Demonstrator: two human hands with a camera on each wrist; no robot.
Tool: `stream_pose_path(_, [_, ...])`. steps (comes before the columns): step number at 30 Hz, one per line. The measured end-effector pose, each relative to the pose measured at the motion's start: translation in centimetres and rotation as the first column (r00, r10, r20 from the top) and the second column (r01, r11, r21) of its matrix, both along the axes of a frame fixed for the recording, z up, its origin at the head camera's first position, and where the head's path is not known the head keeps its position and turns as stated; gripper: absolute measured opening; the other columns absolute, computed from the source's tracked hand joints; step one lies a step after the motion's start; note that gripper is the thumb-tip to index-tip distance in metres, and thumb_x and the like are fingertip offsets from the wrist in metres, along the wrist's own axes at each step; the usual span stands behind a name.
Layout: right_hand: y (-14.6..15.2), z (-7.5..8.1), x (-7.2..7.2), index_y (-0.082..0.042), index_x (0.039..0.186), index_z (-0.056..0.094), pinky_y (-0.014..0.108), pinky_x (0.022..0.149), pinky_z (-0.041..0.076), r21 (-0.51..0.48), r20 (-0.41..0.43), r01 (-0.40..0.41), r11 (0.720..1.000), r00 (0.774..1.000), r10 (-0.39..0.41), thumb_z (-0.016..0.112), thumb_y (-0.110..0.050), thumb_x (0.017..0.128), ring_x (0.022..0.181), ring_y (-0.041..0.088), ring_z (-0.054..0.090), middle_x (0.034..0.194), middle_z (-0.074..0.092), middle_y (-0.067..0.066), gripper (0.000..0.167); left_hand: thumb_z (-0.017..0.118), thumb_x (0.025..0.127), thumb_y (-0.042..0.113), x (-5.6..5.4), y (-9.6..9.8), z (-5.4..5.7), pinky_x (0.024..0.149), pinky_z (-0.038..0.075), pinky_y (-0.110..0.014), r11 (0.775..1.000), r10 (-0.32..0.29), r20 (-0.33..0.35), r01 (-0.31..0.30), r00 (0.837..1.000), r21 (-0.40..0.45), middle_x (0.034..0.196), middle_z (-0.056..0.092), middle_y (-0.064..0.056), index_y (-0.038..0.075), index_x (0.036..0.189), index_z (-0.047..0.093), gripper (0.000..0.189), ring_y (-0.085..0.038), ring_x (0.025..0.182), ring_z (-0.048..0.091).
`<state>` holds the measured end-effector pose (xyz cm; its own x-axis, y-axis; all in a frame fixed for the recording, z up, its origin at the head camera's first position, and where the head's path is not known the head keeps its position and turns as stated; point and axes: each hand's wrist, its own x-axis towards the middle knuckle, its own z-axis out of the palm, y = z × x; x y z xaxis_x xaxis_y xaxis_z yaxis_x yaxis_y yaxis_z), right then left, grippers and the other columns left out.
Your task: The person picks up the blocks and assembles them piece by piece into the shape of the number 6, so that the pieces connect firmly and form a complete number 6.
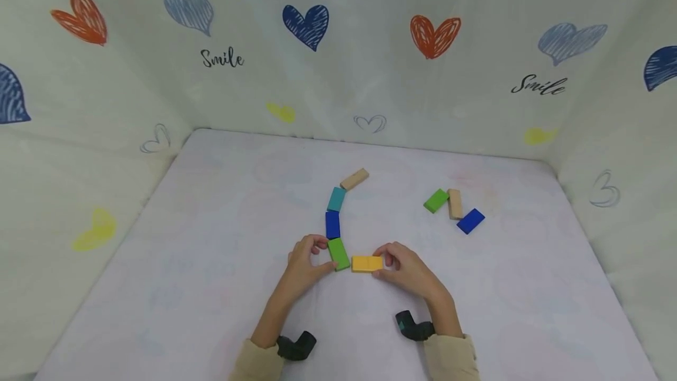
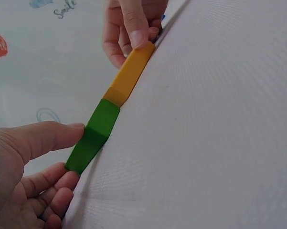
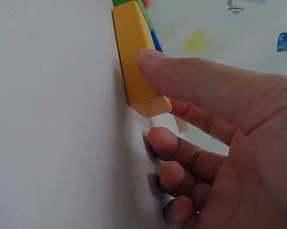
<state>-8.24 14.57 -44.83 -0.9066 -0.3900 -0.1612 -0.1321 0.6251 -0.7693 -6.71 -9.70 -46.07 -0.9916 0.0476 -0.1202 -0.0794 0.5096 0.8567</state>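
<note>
My left hand (image 1: 307, 263) pinches a green block (image 1: 339, 254) between thumb and fingers, at the near end of a curved row. To its right, my right hand (image 1: 404, 269) holds a yellow block (image 1: 365, 264) by its right end, thumb on the near side. In the left wrist view the yellow block (image 2: 130, 74) meets or nearly meets the green block (image 2: 93, 136); from above, a thin gap shows. Beyond the green block the row continues with a dark blue block (image 1: 332, 225), a teal block (image 1: 336, 199) and a natural wood block (image 1: 354, 179).
Right of the row lie a second green block (image 1: 436, 200), a second wood block (image 1: 455, 204) and a second blue block (image 1: 471, 221), close together. A white cloth covers the table (image 1: 211, 210). Behind it hangs a pale curtain (image 1: 370, 87) printed with hearts.
</note>
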Motion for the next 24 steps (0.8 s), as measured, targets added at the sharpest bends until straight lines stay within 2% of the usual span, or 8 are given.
stream_pose_path(12, [-0.39,-0.28,0.18,-0.015,0.106,0.062,0.022,0.062,0.036,0.020,0.008,-0.004,1.000,1.000,0.004,0.073,-0.024,0.080,0.073,0.013,0.042,0.080,0.047,0.000,0.029,0.075,0.075,0.021,0.21,-0.08,-0.16,0.085,0.028,-0.038,1.000,0.006,0.004,-0.006,1.000,-0.011,0.103,0.055,0.001,0.014,0.114,0.053,0.045,-0.017,0.097,0.044])
stream_pose_path(24, [-0.25,-0.15,-0.15,-0.016,0.107,0.062,0.022,0.063,0.035,0.034,0.007,-0.013,0.999,1.000,0.013,0.073,-0.023,0.079,0.074,0.013,0.042,0.080,0.046,-0.002,0.031,0.074,0.076,0.022,-0.06,0.08,0.09,0.084,0.028,-0.037,1.000,0.004,0.001,-0.004,1.000,-0.020,0.105,0.055,0.000,0.013,0.115,0.053,0.046,-0.017,0.097,0.044])
